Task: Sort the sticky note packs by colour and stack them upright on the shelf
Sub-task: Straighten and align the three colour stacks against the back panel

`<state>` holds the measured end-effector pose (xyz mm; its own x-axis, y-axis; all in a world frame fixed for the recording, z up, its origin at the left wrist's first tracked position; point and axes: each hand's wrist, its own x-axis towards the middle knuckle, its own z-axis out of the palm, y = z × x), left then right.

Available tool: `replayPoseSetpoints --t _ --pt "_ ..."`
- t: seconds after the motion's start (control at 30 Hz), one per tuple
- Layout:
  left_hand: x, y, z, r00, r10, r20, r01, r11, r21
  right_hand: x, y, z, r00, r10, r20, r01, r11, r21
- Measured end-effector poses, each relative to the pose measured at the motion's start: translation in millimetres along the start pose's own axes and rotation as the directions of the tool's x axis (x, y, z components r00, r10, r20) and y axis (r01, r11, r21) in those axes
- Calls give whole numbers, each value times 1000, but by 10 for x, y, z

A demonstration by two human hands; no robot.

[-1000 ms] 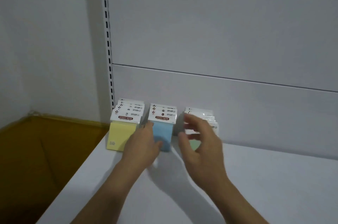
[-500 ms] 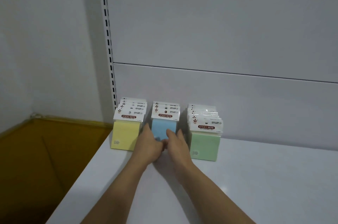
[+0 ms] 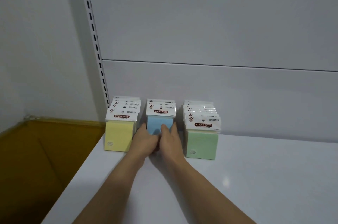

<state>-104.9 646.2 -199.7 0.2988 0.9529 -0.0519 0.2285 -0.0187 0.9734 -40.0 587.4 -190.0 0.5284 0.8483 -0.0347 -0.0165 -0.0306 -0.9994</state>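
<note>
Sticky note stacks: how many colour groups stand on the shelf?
3: yellow stack leftmost, blue stack in the middle, green stack rightmost. Packs behind the fronts are partly hidden.

A pale grey back panel (image 3: 219, 22) rises behind the white shelf (image 3: 256, 178), split by a thin horizontal seam (image 3: 219, 65). A slotted metal strip (image 3: 95, 40) runs up its left edge beside a plain wall (image 3: 36, 40). A mustard-brown surface (image 3: 36, 159) lies lower left, dimly lit.

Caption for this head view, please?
Left hand and right hand hold blue packs between yellow packs and green packs on a shelf.
</note>
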Motion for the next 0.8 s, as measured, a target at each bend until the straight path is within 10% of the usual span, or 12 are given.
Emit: replayPoseSetpoints --t 0.8 --pt "-50 -13 9 999 37 18 -36 998 -49 172 174 19 998 15 62 -28 975 220"
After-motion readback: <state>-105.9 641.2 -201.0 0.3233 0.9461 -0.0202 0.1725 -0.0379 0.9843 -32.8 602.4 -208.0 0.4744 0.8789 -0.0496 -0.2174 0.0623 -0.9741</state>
